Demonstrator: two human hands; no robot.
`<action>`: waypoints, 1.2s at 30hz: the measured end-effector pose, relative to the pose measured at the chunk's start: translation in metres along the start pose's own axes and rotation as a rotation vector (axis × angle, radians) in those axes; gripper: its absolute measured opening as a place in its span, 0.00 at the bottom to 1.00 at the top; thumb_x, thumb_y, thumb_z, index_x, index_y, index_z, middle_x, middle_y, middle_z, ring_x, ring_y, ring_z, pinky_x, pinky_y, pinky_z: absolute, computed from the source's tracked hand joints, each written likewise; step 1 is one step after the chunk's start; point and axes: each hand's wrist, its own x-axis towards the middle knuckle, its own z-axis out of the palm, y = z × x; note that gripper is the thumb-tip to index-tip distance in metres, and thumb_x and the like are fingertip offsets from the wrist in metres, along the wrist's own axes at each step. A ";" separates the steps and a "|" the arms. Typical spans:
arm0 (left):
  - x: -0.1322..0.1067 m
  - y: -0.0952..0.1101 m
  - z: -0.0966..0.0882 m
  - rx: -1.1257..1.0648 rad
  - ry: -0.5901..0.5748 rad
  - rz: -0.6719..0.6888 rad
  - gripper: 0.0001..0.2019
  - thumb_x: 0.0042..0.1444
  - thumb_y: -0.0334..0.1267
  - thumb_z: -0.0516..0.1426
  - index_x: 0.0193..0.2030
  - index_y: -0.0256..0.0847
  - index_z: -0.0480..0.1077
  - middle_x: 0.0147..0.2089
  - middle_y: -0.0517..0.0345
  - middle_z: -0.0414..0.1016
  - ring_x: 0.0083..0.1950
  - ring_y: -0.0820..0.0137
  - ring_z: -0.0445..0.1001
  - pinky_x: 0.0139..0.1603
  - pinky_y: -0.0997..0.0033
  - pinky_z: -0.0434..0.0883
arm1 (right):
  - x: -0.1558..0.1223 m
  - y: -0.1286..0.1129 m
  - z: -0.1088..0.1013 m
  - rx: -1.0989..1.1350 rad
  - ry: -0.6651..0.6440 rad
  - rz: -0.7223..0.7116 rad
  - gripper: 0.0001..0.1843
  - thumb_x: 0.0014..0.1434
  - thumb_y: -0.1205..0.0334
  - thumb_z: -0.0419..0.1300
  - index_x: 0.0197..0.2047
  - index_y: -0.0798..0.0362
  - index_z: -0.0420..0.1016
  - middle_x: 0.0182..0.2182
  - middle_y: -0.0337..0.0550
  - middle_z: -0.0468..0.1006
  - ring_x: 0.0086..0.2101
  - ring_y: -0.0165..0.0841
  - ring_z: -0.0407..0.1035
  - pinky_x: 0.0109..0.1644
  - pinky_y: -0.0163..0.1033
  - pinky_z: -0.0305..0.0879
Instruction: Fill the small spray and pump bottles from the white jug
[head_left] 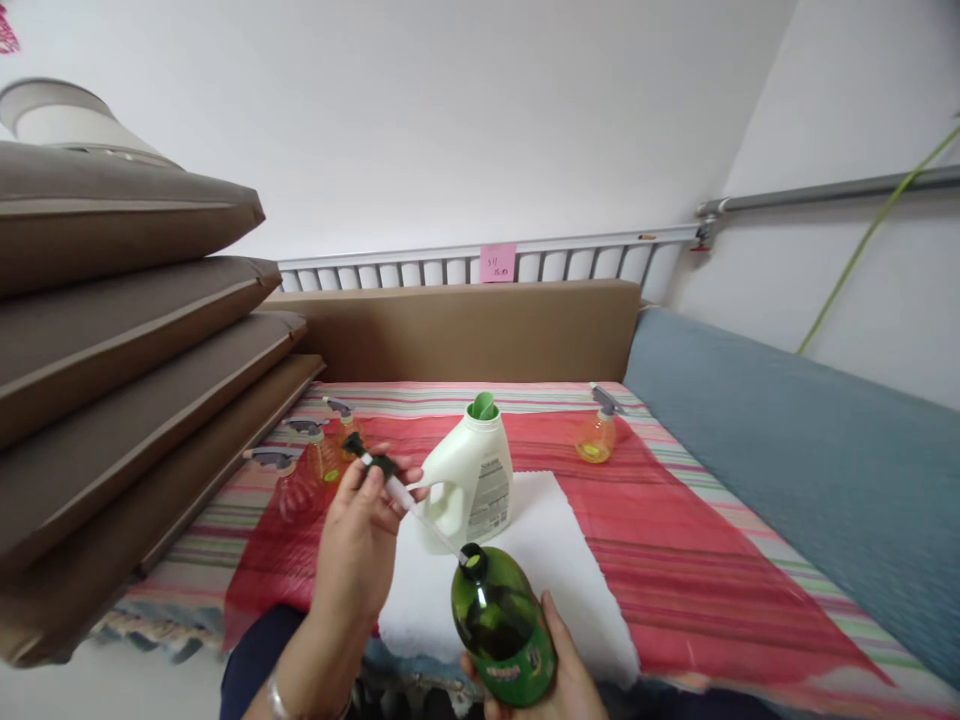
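Observation:
My left hand (367,515) grips a dark pump head (381,466) with a white stem. Its thin tube (439,532) slants down to the open mouth of a green bottle (499,615); whether the tip is inside the neck is hard to tell. My right hand (559,670) wraps around the lower part of that tilted bottle, near its label. Just behind both hands, a white detergent jug (480,470) stands upright with a green spout insert in its open top. Under the jug lies a white cloth (544,530).
Several spray bottles (324,455) stand on the left, and another spray bottle (598,435) on the right, all on red plastic sheeting (660,540) over a striped cloth. Stacked brown cushions (135,370) rise at left. A blue padded panel (787,430) borders the right; a radiator (420,272) runs behind.

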 end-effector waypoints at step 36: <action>0.085 -0.125 -0.084 1.061 0.043 0.111 0.17 0.38 0.48 0.62 0.34 0.40 0.72 0.26 0.57 0.77 0.30 0.59 0.76 0.31 0.66 0.69 | -0.025 -0.189 0.095 -0.522 0.211 -0.660 0.24 0.61 0.47 0.58 0.50 0.57 0.72 0.38 0.55 0.81 0.32 0.39 0.76 0.30 0.40 0.71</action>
